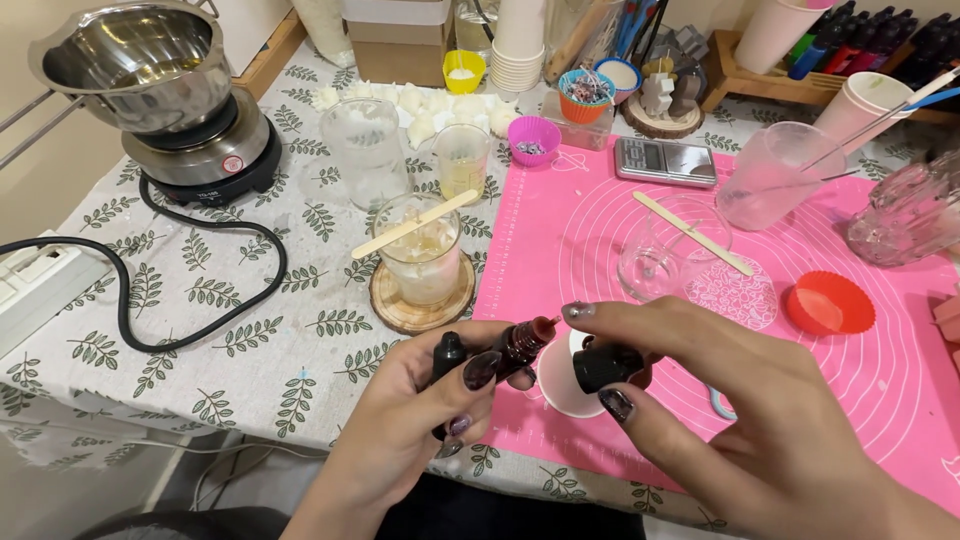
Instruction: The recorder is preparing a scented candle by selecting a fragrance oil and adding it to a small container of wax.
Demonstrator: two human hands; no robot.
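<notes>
Dye bottle (518,347), small, dark red liquid inside, sits low centre of the frame, lying tilted w/ its neck pointing up-right toward the other hand. Left hand (420,420) has it: thumb over the top, fingers curled under, closed firmly round the body, and there's what looks like a second dark bottle (447,358) tucked in the same fist. Right hand (760,420) comes in from lower right, fingertips pinched on the black cap (605,366), thumb below, forefinger arched over. Cap looks apart from the neck, just beside it, so I'd say the uncapping step is done or nearly. Can't tell if a thread's still caught.

Directly under the hands, a small white cup (560,385) on the pink mat (880,390), partly hidden by the fingers. Next move, by my read: needs the left wrist to tip the nozzle down over a vessel, gentle squeeze, right hand keeping the cap clear.

Pose: both wrists raised off the table, palms facing each other. Centre frame, a glass of pale wax (424,262) w/ a wooden stick (415,225) across its rim, on a wood coaster (420,305). Upper left, hot plate (205,160) w/ steel pot (135,60).
</notes>
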